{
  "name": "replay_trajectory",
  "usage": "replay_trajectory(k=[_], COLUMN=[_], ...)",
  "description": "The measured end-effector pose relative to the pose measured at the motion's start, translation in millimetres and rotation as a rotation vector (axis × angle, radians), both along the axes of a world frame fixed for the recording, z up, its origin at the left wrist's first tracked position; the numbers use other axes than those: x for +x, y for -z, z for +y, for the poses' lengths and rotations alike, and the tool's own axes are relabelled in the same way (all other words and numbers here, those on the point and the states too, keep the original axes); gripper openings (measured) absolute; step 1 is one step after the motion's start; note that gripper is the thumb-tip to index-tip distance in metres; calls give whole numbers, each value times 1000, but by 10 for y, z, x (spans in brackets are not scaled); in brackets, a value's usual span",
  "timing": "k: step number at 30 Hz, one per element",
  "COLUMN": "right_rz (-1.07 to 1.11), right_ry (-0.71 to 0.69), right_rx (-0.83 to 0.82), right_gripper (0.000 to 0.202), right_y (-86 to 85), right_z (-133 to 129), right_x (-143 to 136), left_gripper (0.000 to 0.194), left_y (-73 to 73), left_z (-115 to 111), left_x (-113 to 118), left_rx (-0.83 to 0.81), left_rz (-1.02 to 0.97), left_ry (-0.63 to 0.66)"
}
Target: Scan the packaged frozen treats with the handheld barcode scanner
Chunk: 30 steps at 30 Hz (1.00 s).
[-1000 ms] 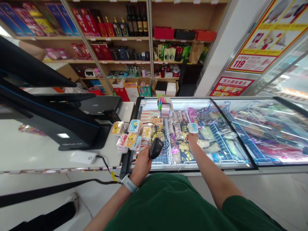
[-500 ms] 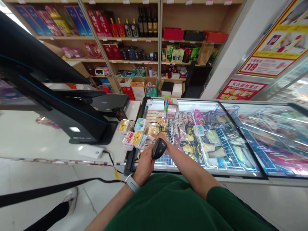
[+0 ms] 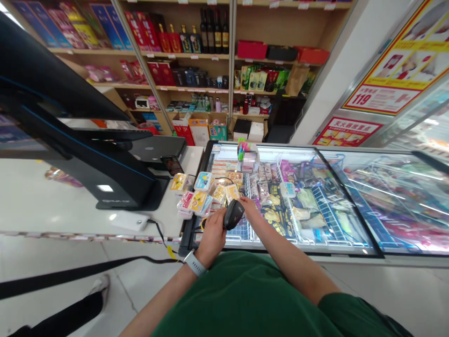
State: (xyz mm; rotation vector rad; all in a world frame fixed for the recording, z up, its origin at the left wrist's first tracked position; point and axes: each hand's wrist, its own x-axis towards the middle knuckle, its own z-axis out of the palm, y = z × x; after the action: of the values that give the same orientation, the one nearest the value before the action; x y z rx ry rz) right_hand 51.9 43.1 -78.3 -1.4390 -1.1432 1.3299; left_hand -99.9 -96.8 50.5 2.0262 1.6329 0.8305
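Note:
My left hand (image 3: 212, 236), with a light watch strap at its wrist, is closed around a black handheld barcode scanner (image 3: 233, 214). The scanner's head points away from me over the glass freezer top. Beyond it, my right hand (image 3: 249, 207) pinches the edge of a small plastic box with a yellow-orange lid (image 3: 232, 191); the scanner hides part of this grip. To the left sit several similar boxes, among them one with a blue lid (image 3: 203, 181), one with a yellow lid (image 3: 198, 201) and one with a red lid (image 3: 184, 201).
A black monitor stand (image 3: 131, 196) and a white device (image 3: 129, 221) occupy the counter (image 3: 70, 206) at left. A phone (image 3: 171, 164) leans near the boxes. The glass-topped freezer (image 3: 351, 252) extends right. A blue-labelled box (image 3: 288, 189) and a colourful tub (image 3: 248, 159) rest on its glass.
My right hand has drawn back to the right from among the boxes, bringing a yellow-lidded box up in front of the scanner. My left hand keeps the scanner in nearly the same place.

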Motion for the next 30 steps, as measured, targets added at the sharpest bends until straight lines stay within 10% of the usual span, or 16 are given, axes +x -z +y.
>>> replay_trajectory(k=[11,30], right_rz=[212,160], right_ry=[281,321], right_rx=[7,45], right_gripper=[37,34], right_y=[-269,-439], right_z=[-412,-467], right_x=[864,964], left_gripper=[61,59], left_y=[0,-29], left_z=[100,158], left_x=[210,347], left_rx=[-18,-8], left_rz=[82,82], left_ry=[20,92])
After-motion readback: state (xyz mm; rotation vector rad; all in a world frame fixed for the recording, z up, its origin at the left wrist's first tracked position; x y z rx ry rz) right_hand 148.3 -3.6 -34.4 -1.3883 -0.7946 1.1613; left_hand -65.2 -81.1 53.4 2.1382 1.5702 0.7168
